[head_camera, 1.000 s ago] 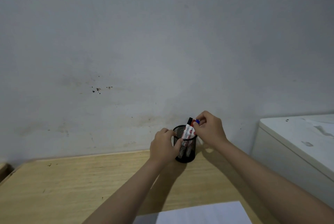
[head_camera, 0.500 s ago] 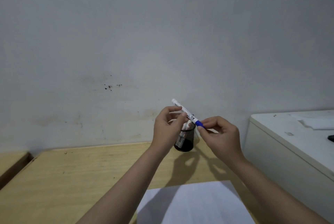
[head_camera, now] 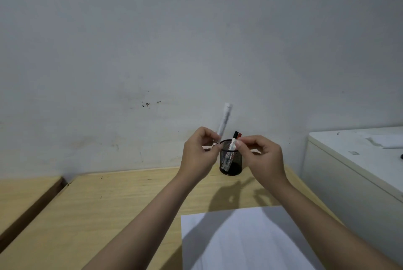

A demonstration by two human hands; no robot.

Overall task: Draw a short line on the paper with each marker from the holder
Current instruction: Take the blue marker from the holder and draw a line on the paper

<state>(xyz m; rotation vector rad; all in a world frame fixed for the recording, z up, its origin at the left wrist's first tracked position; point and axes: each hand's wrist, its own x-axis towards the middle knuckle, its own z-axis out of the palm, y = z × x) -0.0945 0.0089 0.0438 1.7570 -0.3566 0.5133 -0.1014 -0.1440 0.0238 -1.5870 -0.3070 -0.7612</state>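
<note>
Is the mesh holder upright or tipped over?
Upright: the mesh holder stands on the desk, open rim up, two markers poking out.

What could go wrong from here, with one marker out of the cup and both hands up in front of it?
1. The left hand pinches the white marker only at its lower end; it is blurred with motion and might slip.
2. Both hands, the right hand too, crowd the light mesh holder; a knock may tip it and its two markers.
3. The paper lies loose, so it may slide.
</note>
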